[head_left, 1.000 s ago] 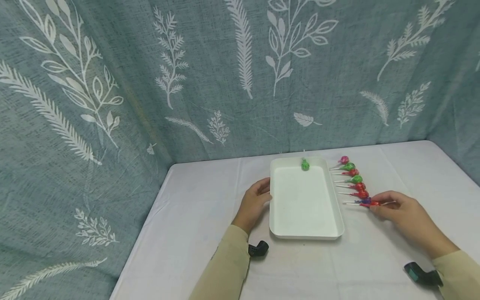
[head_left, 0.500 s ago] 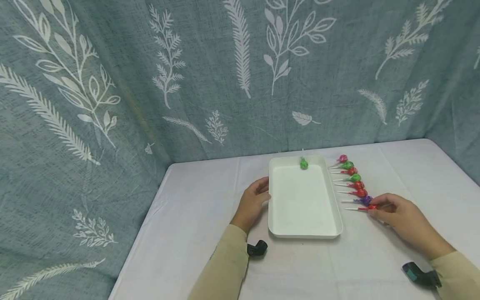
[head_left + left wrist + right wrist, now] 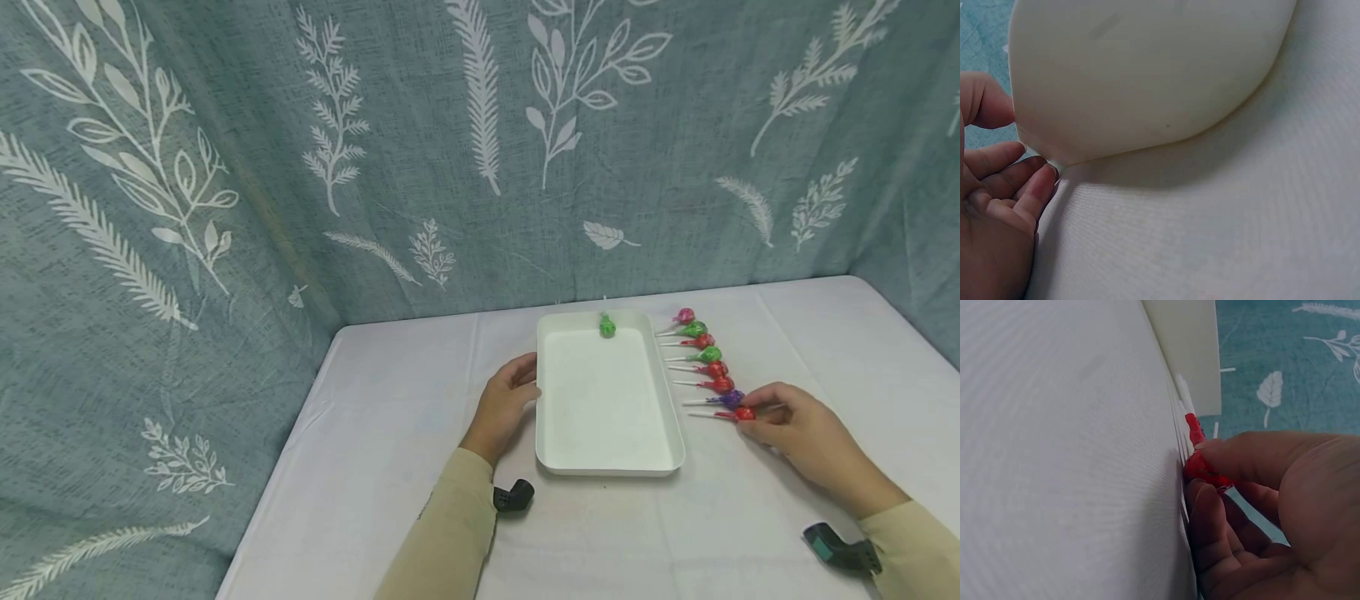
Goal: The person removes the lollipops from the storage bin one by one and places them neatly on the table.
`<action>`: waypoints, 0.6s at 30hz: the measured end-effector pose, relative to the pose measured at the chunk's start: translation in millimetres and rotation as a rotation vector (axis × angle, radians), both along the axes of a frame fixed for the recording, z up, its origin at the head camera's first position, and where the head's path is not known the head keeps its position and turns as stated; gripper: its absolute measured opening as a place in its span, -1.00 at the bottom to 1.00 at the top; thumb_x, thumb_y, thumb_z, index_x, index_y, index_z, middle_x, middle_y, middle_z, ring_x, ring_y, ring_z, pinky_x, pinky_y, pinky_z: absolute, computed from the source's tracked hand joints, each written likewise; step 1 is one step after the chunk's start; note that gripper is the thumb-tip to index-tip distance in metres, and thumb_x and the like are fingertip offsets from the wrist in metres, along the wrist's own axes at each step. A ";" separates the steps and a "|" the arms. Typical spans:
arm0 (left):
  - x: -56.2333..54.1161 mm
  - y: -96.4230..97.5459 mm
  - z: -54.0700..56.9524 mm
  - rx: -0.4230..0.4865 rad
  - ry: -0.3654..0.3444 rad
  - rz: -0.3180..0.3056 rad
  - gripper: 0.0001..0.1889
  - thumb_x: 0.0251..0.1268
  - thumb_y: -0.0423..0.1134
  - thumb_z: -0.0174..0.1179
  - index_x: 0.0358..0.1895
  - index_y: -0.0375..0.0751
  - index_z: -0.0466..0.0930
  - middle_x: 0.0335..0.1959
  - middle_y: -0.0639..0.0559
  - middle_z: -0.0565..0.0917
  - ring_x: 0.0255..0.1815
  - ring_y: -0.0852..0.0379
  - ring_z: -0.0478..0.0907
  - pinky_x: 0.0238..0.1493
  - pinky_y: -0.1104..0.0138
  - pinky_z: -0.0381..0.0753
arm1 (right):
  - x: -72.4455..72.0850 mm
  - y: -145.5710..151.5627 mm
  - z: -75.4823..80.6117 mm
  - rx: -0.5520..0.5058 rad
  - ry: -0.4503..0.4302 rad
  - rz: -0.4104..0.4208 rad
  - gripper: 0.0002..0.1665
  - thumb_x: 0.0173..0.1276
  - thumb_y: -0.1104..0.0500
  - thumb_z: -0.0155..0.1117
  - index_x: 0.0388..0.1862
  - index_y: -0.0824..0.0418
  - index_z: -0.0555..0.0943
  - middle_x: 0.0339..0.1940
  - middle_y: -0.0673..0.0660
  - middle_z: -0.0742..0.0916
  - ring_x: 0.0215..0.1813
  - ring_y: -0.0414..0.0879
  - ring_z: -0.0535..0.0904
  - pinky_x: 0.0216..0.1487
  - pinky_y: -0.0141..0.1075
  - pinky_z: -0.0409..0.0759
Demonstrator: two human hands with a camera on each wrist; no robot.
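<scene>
In the head view a white tray [image 3: 609,400] lies on the table with my left hand [image 3: 504,404] resting against its left side. The left wrist view shows the thumb [image 3: 994,106] touching the tray wall, the other fingers loosely bent near its lower edge. A row of wrapped lollipops lies right of the tray, sticks pointing left. My right hand [image 3: 806,429] pinches the head of the nearest one, a red lollipop [image 3: 744,413], between thumb and fingers, close over the cloth. Beside it lies a purple lollipop [image 3: 732,399], right at the fingertips.
A green lollipop [image 3: 607,327] lies in the tray's far end, its stick over the rim. Farther up the row are red, green and pink lollipops [image 3: 686,316]. A white cloth [image 3: 405,400] covers the table; a teal leaf-patterned curtain [image 3: 420,150] hangs behind and at the sides.
My right hand has shifted the red lollipop slightly toward me, apart from the purple one, which now shows fully. The left hand stays at the tray, and the view has drifted slightly.
</scene>
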State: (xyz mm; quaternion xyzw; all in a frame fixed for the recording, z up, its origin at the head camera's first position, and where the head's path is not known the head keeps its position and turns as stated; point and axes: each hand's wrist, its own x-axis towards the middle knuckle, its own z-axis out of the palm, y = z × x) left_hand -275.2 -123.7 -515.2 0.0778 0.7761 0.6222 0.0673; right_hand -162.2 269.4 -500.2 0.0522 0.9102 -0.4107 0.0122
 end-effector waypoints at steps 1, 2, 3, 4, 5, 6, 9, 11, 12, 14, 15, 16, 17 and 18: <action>0.1 0.0 -0.1 -0.001 0.000 0.000 -0.35 0.36 -0.31 0.19 0.56 -0.09 0.53 0.38 0.13 0.66 0.43 0.08 0.56 0.52 -0.03 0.42 | 0.0 0.0 0.0 0.004 0.002 -0.002 -0.52 0.52 0.15 0.47 0.24 0.39 0.56 -0.03 0.27 0.75 -0.09 0.09 0.67 -0.35 -0.25 0.63; 0.2 -0.1 -0.1 -0.003 0.000 0.000 -0.35 0.36 -0.30 0.19 0.56 -0.09 0.53 0.38 0.13 0.66 0.43 0.08 0.56 0.52 -0.03 0.42 | 0.2 -0.1 0.0 0.009 0.008 -0.003 -0.52 0.52 0.16 0.48 0.24 0.39 0.56 -0.02 0.27 0.75 -0.07 0.09 0.67 -0.33 -0.26 0.63; 0.3 -0.2 -0.1 -0.004 0.000 0.000 -0.35 0.36 -0.30 0.19 0.56 -0.09 0.53 0.38 0.13 0.66 0.43 0.08 0.55 0.52 -0.04 0.42 | 0.1 0.2 0.0 0.012 0.014 -0.003 -0.52 0.51 0.16 0.48 0.23 0.40 0.56 -0.02 0.28 0.75 -0.07 0.10 0.68 -0.33 -0.27 0.63; 0.5 -0.3 0.1 -0.006 0.000 0.001 -0.35 0.36 -0.30 0.19 0.55 -0.09 0.53 0.38 0.13 0.66 0.43 0.08 0.55 0.52 -0.04 0.42 | 0.0 0.5 0.0 0.014 0.019 -0.004 -0.51 0.51 0.16 0.49 0.23 0.40 0.55 -0.03 0.28 0.75 -0.07 0.10 0.68 -0.32 -0.28 0.62; 0.4 -0.3 0.3 -0.007 -0.001 0.002 -0.35 0.36 -0.30 0.19 0.55 -0.09 0.53 0.37 0.14 0.66 0.42 0.09 0.55 0.52 -0.04 0.41 | 0.1 0.2 0.0 0.016 0.020 -0.006 -0.51 0.50 0.16 0.49 0.23 0.40 0.55 -0.02 0.29 0.75 -0.07 0.10 0.68 -0.32 -0.29 0.62; 0.3 -0.3 0.5 -0.007 -0.003 0.002 -0.35 0.36 -0.30 0.19 0.55 -0.08 0.54 0.37 0.14 0.67 0.42 0.09 0.55 0.52 -0.04 0.41 | 0.1 0.3 0.1 0.015 0.017 -0.007 -0.50 0.50 0.16 0.49 0.24 0.40 0.55 -0.02 0.28 0.75 -0.08 0.10 0.68 -0.33 -0.29 0.62; 0.3 -0.2 0.9 -0.006 -0.006 0.004 -0.35 0.35 -0.30 0.20 0.55 -0.08 0.54 0.37 0.14 0.67 0.42 0.08 0.55 0.53 -0.05 0.40 | 0.7 0.1 1.4 0.004 -0.001 -0.008 -0.47 0.51 0.13 0.49 0.26 0.39 0.54 -0.02 0.28 0.75 -0.10 0.08 0.65 -0.35 -0.26 0.62; 0.2 0.0 0.9 -0.002 -0.009 0.005 -0.35 0.35 -0.30 0.20 0.55 -0.08 0.54 0.36 0.14 0.67 0.42 0.09 0.56 0.53 -0.05 0.40 | 1.8 0.5 2.4 -0.008 -0.019 -0.008 -0.45 0.52 0.10 0.48 0.28 0.38 0.53 -0.01 0.27 0.76 -0.12 0.05 0.64 -0.35 -0.24 0.63; 0.4 0.1 1.0 -0.003 -0.011 0.006 -0.35 0.35 -0.30 0.20 0.55 -0.08 0.54 0.36 0.15 0.67 0.42 0.09 0.56 0.53 -0.05 0.40 | 2.3 1.1 3.1 -0.016 -0.027 -0.008 -0.44 0.53 0.07 0.48 0.29 0.38 0.52 -0.01 0.28 0.76 -0.12 0.04 0.64 -0.36 -0.23 0.64; 0.7 0.3 1.4 -0.001 -0.013 0.006 -0.35 0.35 -0.30 0.20 0.55 -0.08 0.54 0.36 0.15 0.67 0.42 0.09 0.56 0.53 -0.06 0.40 | 3.3 2.4 4.3 -0.024 -0.030 -0.009 -0.42 0.53 0.04 0.47 0.30 0.37 0.52 0.00 0.28 0.76 -0.13 0.03 0.65 -0.36 -0.22 0.65; 1.0 0.2 1.6 0.000 -0.013 0.005 -0.35 0.35 -0.30 0.20 0.55 -0.08 0.54 0.35 0.15 0.67 0.42 0.09 0.56 0.53 -0.06 0.40 | 3.7 3.1 4.7 -0.028 -0.032 -0.010 -0.41 0.53 0.03 0.47 0.31 0.37 0.52 0.01 0.29 0.76 -0.13 0.02 0.65 -0.36 -0.22 0.66; 1.1 0.2 1.8 0.002 -0.015 0.004 -0.35 0.34 -0.31 0.20 0.55 -0.07 0.54 0.35 0.15 0.67 0.42 0.09 0.56 0.53 -0.06 0.40 | 3.9 3.6 4.8 -0.031 -0.029 -0.011 -0.41 0.54 0.03 0.47 0.31 0.37 0.52 0.01 0.30 0.77 -0.13 0.02 0.65 -0.36 -0.22 0.66; 1.2 0.1 2.0 0.003 -0.017 0.005 -0.35 0.34 -0.31 0.20 0.55 -0.07 0.54 0.35 0.15 0.67 0.42 0.09 0.56 0.52 -0.06 0.40 | 3.9 4.3 4.9 -0.034 -0.029 -0.013 -0.41 0.54 0.02 0.46 0.31 0.37 0.52 0.02 0.30 0.77 -0.13 0.01 0.66 -0.36 -0.22 0.67; 1.4 0.2 2.4 0.002 -0.019 0.006 -0.35 0.35 -0.31 0.20 0.55 -0.07 0.54 0.35 0.15 0.67 0.42 0.08 0.56 0.52 -0.06 0.40 | 3.9 4.8 5.0 -0.037 -0.029 -0.016 -0.41 0.54 0.02 0.46 0.31 0.37 0.52 0.02 0.31 0.76 -0.13 0.01 0.66 -0.36 -0.22 0.67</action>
